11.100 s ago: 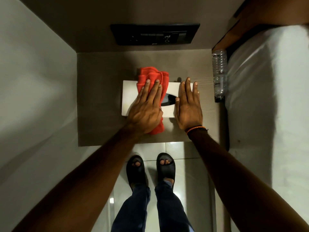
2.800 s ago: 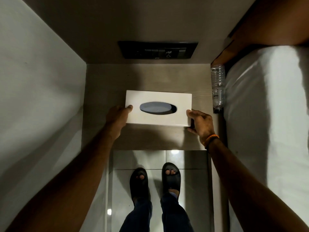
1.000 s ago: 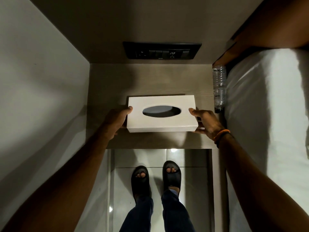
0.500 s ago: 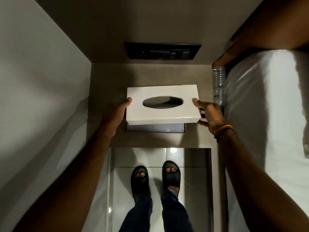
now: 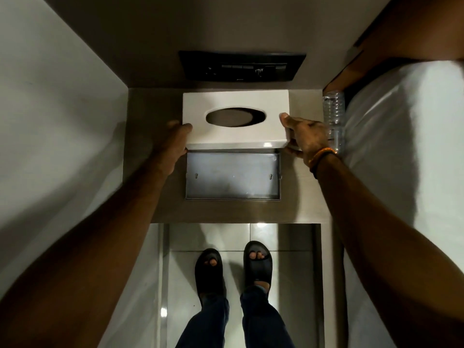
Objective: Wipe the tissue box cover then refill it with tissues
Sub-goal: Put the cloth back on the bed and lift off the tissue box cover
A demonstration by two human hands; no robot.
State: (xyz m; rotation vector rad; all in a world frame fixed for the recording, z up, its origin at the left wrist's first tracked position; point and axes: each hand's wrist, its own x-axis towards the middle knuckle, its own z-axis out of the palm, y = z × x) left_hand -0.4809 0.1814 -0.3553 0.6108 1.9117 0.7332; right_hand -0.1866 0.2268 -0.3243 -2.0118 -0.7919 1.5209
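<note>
Left hand (image 5: pixel 175 139) and right hand (image 5: pixel 305 136) gripped the white tissue box cover (image 5: pixel 236 120) at its ends. Cover sat at 12 o'clock of the bare metal tray (image 5: pixel 232 175) on the surface (image 5: pixel 301 197).

Narrow alcove, dim light. Plain pale wall (image 5: pixel 50 121) left, white bedding (image 5: pixel 406 172) right. Grey-brown wood-grain shelf (image 5: pixel 150 209) spans the gap; black switch panel (image 5: pixel 242 66) on far wall above it. Glossy pale floor tiles (image 5: pixel 180 285) near, with glare spots.

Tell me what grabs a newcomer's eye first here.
The white tissue box cover, gripped at its ends by the left hand and right hand, sits centre frame. Just nearer the person, a bare metal base tray lies exposed on the shelf.
</note>
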